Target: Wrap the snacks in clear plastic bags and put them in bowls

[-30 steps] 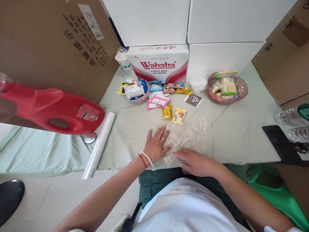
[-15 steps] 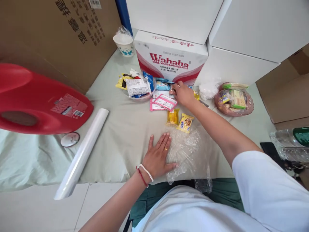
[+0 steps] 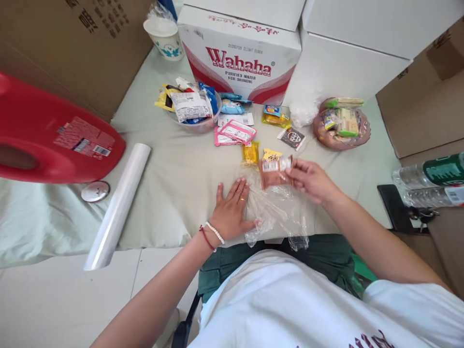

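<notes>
My left hand lies flat with fingers spread on the cloth, its edge on a sheet of clear plastic wrap. Between the fingertips of my right hand is a brown snack packet, held above the wrap. Behind that packet shows a yellow snack packet, partly covered by it. Beside it lies an orange-yellow packet. Farther back are pink-edged packets, a black packet, a yellow and blue packet and light blue packets.
Snacks fill a clear bowl at the left and a brownish bowl at the right. A roll of film, a red jug, a paper cup, a Wahaha box and plastic bottles stand or lie around.
My right hand has picked up the brown packet from the back group and brought it toward me, over the wrap. My left hand stays flat. The camera view has shifted.
</notes>
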### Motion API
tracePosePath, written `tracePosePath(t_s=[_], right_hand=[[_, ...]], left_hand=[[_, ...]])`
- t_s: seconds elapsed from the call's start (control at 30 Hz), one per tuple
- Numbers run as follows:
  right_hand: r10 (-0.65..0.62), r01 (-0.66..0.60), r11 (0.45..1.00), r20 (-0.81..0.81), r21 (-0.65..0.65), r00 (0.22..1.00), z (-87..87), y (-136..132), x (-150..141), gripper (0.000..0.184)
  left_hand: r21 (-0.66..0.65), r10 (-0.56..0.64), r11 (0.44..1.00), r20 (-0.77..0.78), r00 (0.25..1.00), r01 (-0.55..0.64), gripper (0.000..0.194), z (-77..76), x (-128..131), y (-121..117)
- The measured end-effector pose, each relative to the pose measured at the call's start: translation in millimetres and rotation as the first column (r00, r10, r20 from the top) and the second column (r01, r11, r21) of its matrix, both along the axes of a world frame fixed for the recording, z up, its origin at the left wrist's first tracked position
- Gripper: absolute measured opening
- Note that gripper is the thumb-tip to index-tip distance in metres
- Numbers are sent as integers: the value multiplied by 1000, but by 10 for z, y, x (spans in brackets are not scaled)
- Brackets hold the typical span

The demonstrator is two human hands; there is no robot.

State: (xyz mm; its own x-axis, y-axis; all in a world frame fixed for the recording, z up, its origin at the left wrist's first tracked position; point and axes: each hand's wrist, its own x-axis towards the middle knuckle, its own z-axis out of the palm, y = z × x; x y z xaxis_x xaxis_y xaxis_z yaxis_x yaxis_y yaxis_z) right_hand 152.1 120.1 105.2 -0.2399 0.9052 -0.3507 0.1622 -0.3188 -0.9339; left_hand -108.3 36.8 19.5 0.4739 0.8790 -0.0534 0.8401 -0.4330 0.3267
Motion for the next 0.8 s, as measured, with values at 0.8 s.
tracePosePath(t_s=[0.8], right_hand=[[-20, -243, 817, 446, 524, 895, -373, -831, 434, 33]], left_hand=[[29, 72, 997, 70, 995, -74, 68, 135, -270, -441]])
